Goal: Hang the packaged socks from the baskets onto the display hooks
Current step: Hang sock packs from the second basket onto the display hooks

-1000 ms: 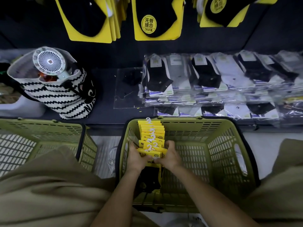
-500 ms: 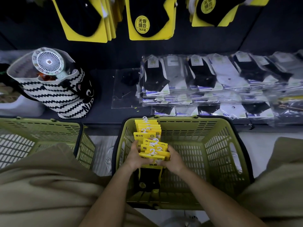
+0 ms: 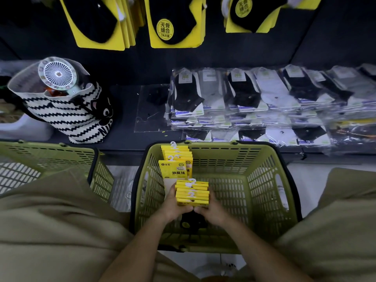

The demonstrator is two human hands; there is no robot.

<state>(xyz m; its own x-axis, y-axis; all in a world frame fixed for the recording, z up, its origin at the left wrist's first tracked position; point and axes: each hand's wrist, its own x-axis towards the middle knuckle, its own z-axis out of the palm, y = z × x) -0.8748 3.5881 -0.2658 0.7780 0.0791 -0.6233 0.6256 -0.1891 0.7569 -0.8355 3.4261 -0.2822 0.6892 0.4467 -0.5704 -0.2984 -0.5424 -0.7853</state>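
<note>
1. Left hand and right hand, fingers curled, grip a bundle of yellow sock packs inside the green basket.
2. More packs stand in its far left corner.

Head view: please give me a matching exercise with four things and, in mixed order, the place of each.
1 striped bag
2 fan
3 nearest yellow sock packs
4 clear-wrapped socks

A gripped by left hand and right hand over the green basket
B in rows on the shelf, right
C standing on the shelf, left
D sticking out of the bag

Pairs: 1-C, 2-D, 3-A, 4-B
</note>
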